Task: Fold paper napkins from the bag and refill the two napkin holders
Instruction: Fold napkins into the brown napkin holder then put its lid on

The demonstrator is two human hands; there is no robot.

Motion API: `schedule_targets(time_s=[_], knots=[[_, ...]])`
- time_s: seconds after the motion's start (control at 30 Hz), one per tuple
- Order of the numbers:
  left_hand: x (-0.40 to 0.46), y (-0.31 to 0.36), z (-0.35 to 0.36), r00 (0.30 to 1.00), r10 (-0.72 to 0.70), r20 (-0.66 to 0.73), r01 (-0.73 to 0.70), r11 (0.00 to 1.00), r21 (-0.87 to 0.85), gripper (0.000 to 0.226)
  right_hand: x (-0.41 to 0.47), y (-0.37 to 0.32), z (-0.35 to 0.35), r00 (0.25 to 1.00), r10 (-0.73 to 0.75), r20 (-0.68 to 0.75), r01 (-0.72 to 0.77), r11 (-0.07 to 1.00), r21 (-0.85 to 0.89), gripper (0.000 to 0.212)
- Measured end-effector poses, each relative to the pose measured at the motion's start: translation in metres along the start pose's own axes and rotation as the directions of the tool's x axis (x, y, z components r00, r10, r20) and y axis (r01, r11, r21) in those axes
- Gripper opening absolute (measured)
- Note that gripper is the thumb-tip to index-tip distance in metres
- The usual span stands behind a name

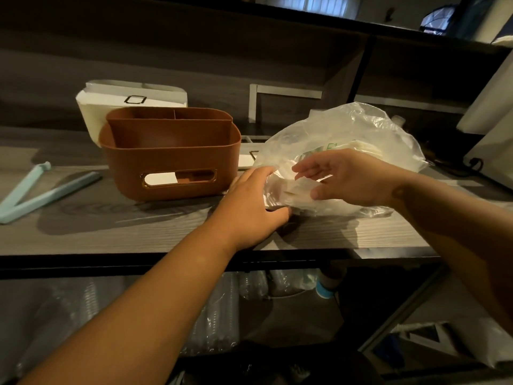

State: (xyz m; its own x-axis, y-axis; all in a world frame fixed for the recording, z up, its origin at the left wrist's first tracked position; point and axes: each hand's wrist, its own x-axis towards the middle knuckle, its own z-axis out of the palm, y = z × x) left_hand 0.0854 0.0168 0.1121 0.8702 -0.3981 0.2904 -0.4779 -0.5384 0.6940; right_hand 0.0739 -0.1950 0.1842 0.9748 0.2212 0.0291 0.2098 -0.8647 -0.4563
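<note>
A clear plastic bag (352,129) of white paper napkins (297,190) lies on the grey wooden shelf, right of centre. My left hand (249,207) grips the bag's open near edge, thumb under the plastic. My right hand (347,176) reaches into the opening with relaxed, spread fingers just over the napkin stack, holding nothing I can make out. A brown plastic holder (169,154) with inner dividers and a slot in its front stands to the left of the bag. Behind it is a white napkin holder (133,101) with a small black emblem.
A light blue bag clip (41,190) lies open at the shelf's left. A white frame (283,93) stands behind the bag. White panels (488,107) lean at the right. Below the shelf edge (194,262) are stacks of clear plastic cups (219,323).
</note>
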Motion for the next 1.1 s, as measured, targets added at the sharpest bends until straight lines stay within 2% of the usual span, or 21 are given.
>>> schedule_targets(time_s=[0.07, 0.13, 0.23, 0.33, 0.4, 0.43, 0.5, 0.6, 0.63, 0.7, 0.8, 0.87, 0.93, 0.97, 1.1], knots=[[0.000, 0.000, 0.000, 1.000, -0.006, 0.021, 0.006, 1.000, -0.012, 0.081, -0.001, -0.002, 0.002, 0.999, -0.013, -0.050, 0.010, 0.997, -0.071, 0.044], [0.000, 0.001, -0.001, 1.000, -0.008, 0.023, 0.008, 1.000, -0.021, 0.085, 0.000, -0.005, 0.005, 0.985, -0.035, -0.167, 0.017, 0.994, -0.108, 0.036], [-0.001, 0.005, -0.005, 0.999, -0.041, 0.007, 0.041, 0.995, -0.089, 0.091, 0.001, -0.013, 0.006, 0.928, -0.036, -0.372, 0.025, 0.999, -0.033, 0.031], [-0.009, 0.015, -0.012, 0.993, -0.020, -0.113, -0.002, 0.981, -0.193, 0.093, -0.005, -0.033, -0.003, 0.843, -0.069, -0.533, 0.101, 0.994, 0.032, 0.025], [-0.018, 0.019, -0.020, 0.977, 0.000, -0.214, -0.064, 0.955, -0.289, 0.094, -0.014, -0.050, -0.009, 0.804, -0.106, -0.585, 0.216, 0.969, 0.122, 0.023], [-0.024, 0.020, -0.025, 0.967, -0.002, -0.255, -0.093, 0.928, -0.361, 0.094, -0.019, -0.058, -0.009, 0.803, -0.102, -0.588, 0.291, 0.927, 0.236, 0.024], [-0.038, 0.017, -0.034, 0.946, -0.021, -0.323, -0.152, 0.852, -0.501, 0.092, -0.027, -0.069, 0.002, 0.851, -0.048, -0.523, 0.378, 0.747, 0.547, 0.027], [-0.063, 0.001, -0.049, 0.916, -0.068, -0.395, -0.200, 0.776, -0.597, 0.086, -0.028, -0.078, 0.038, 0.936, 0.022, -0.351, 0.308, 0.433, 0.847, 0.027], [-0.071, -0.006, -0.054, 0.916, -0.103, -0.388, -0.175, 0.767, -0.617, 0.083, -0.026, -0.080, 0.052, 0.954, 0.038, -0.298, 0.264, 0.365, 0.893, 0.027], [-0.082, -0.020, -0.063, 0.918, -0.188, -0.349, -0.071, 0.788, -0.612, 0.075, -0.018, -0.084, 0.079, 0.974, 0.087, -0.207, 0.169, 0.322, 0.931, 0.027], [-0.087, -0.036, -0.074, 0.925, -0.228, -0.303, 0.059, 0.875, -0.481, 0.051, -0.005, -0.092, 0.107, 0.974, 0.162, -0.162, 0.099, 0.337, 0.936, 0.027], [-0.086, -0.040, -0.084, 0.938, -0.203, -0.282, 0.096, 0.931, -0.352, 0.042, 0.001, -0.099, 0.119, 0.959, 0.212, -0.187, 0.073, 0.454, 0.888, 0.027], [-0.083, -0.041, -0.096, 0.947, -0.176, -0.270, 0.105, 0.960, -0.260, 0.042, 0.005, -0.104, 0.123, 0.940, 0.217, -0.262, 0.065, 0.643, 0.763, 0.028], [-0.082, -0.042, -0.101, 0.952, -0.166, -0.257, 0.103, 0.965, -0.242, 0.045, 0.005, -0.107, 0.125, 0.939, 0.197, -0.281, 0.065, 0.702, 0.710, 0.029], [-0.085, -0.050, -0.102, 0.974, -0.122, -0.190, 0.081, 0.975, -0.209, 0.055, 0.006, -0.106, 0.127, 0.961, 0.141, -0.239, 0.053, 0.752, 0.657, 0.046]])
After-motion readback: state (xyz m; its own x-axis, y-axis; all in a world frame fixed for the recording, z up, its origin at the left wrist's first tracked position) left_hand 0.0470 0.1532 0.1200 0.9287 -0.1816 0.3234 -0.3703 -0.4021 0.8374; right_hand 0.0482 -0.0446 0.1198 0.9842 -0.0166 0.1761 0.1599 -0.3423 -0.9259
